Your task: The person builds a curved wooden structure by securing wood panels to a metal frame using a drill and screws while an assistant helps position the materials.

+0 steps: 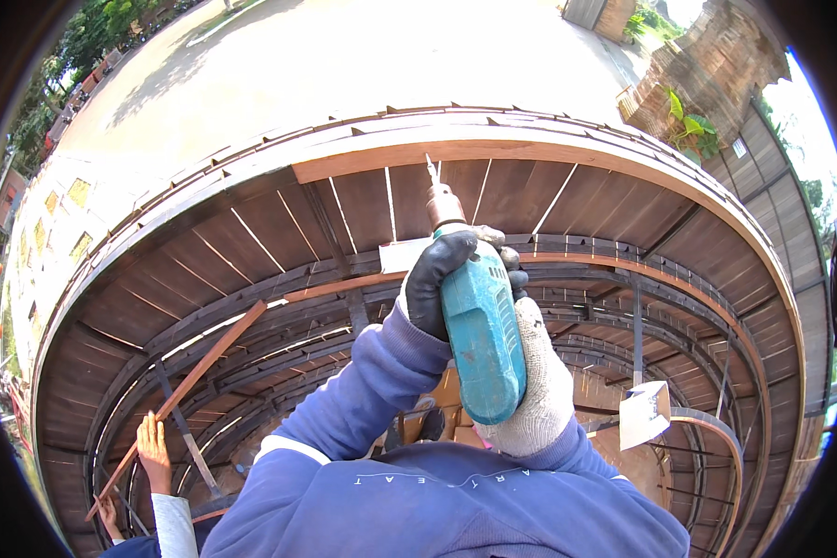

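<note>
A teal power drill is gripped in both my hands, its body tilted away from me. My left hand, in a dark-coated glove, wraps round its front left side. My right hand, in a whitish knit glove with dark fingertips, closes round the right side and rear. From the chuck a thin bit points at the reddish-brown wooden strip along the curved upper rim. The bit's tip overlaps that strip in view; whether it touches, I cannot tell.
Dark slatted panels and curved metal rails surround me. At lower left another person's hands are on a long wooden strip. White pieces of card or board hang at right and behind the drill. Bright paving lies beyond the rim.
</note>
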Available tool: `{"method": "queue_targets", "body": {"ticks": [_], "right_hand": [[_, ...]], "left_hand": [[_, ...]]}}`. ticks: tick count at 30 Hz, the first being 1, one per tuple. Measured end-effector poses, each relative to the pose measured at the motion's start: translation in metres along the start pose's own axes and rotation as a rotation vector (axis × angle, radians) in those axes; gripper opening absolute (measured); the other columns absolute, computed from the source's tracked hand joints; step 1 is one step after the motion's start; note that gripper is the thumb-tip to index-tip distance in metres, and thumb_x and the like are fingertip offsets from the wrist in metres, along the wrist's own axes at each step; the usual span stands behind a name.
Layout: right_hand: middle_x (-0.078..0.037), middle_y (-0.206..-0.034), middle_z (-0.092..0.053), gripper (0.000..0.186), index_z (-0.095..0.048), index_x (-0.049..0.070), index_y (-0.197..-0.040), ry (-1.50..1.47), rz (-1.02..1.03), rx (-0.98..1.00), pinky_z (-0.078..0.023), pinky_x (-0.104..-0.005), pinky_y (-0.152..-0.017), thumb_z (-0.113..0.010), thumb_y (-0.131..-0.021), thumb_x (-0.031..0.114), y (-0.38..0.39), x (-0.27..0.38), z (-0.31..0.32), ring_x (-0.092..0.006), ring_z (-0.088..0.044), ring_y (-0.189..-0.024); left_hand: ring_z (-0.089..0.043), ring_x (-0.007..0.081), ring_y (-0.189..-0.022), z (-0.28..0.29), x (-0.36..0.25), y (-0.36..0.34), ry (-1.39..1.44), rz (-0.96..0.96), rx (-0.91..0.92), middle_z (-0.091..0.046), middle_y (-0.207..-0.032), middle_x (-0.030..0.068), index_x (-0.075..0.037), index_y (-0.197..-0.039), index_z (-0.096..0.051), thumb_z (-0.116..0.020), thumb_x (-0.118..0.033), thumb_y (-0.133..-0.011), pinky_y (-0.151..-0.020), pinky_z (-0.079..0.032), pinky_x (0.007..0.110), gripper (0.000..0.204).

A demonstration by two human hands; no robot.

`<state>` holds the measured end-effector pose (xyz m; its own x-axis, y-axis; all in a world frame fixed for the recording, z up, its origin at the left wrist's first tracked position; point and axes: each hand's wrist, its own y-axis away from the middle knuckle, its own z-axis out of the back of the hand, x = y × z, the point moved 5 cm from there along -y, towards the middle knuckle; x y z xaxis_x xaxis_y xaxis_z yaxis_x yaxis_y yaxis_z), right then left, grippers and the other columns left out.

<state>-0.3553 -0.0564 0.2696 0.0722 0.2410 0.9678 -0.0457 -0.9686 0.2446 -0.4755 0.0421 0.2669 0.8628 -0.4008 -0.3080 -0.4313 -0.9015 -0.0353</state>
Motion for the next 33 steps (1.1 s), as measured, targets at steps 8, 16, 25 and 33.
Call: {"method": "queue_targets", "body": {"ticks": [8,16,25,33], "right_hand": [[-0.008,-0.125,-0.07,0.045,-0.062,0.011,-0.137,0.184,0.089,0.043,-0.058,-0.0357,-0.094,-0.055,-0.108,0.046,-0.001,0.009,-0.005,-0.0208,-0.069,-0.11],[-0.008,-0.123,-0.071,0.045,-0.062,0.011,-0.136,0.089,0.052,-0.013,-0.059,-0.0365,-0.093,-0.056,-0.108,0.045,-0.005,0.005,-0.009,-0.0214,-0.07,-0.107],[-0.008,-0.122,-0.071,0.045,-0.062,0.011,-0.136,0.071,0.018,0.007,-0.059,-0.0382,-0.092,-0.056,-0.108,0.045,-0.009,0.011,-0.015,-0.022,-0.07,-0.106],[-0.008,-0.122,-0.071,0.044,-0.062,0.011,-0.136,-0.23,-0.118,-0.022,-0.059,-0.0385,-0.094,-0.055,-0.109,0.045,-0.013,0.003,-0.016,-0.0213,-0.07,-0.106]], "left_hand": [[-0.071,0.0314,-0.1,0.002,-0.003,-0.001,0.012,0.013,0.035,-0.067,-0.109,0.0165,-0.004,-0.124,-0.061,-0.073,-0.041,-0.092,-0.091,-0.06,0.051,0.051],[-0.071,0.0317,-0.1,0.006,-0.005,-0.004,0.016,0.02,0.023,-0.067,-0.108,0.0164,-0.003,-0.123,-0.062,-0.075,-0.041,-0.089,-0.089,-0.061,0.05,0.052],[-0.071,0.0319,-0.098,0.011,-0.008,-0.01,0.012,0.025,0.04,-0.066,-0.107,0.0162,-0.003,-0.122,-0.062,-0.077,-0.042,-0.087,-0.087,-0.062,0.051,0.054],[-0.071,0.0328,-0.099,0.009,-0.008,-0.013,0.038,0.013,0.069,-0.066,-0.107,0.0165,-0.003,-0.122,-0.061,-0.077,-0.041,-0.088,-0.089,-0.062,0.051,0.054]]}}
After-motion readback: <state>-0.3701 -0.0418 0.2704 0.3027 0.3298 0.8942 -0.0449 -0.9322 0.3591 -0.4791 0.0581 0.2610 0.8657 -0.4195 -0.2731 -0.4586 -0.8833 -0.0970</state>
